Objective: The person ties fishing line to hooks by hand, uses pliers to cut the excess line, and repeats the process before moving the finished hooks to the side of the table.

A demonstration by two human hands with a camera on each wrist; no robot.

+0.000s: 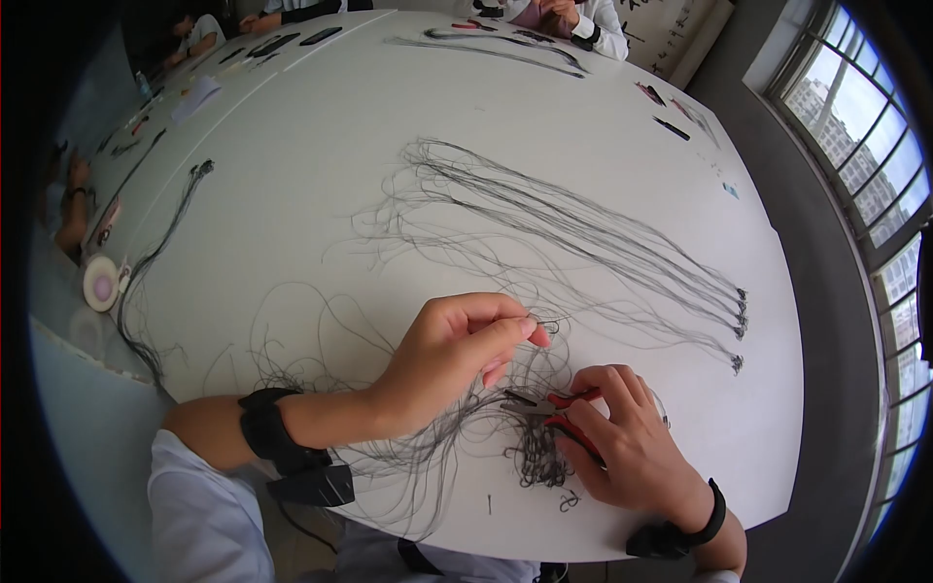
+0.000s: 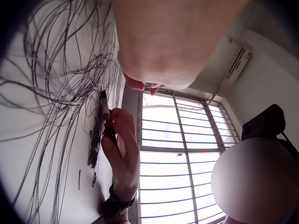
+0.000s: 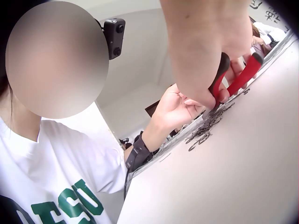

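Thumb and forefinger of my left hand pinch the end of a thin dark cord, held up over the table in the head view. My right hand, lower and to the right, grips red-handled pliers; their jaws point left, parted, just below the left hand. Under the pliers lies a small heap of short curled dark cord pieces. A loose tangle of long thin cords spreads beneath my left hand and forearm. In the right wrist view the red handles stand spread within the right hand.
Long cord bundles, knotted at their right ends, stretch across the white table. Another bundle lies at left beside a white round spool. A dark pen-like tool lies back right. Other people sit at the far side.
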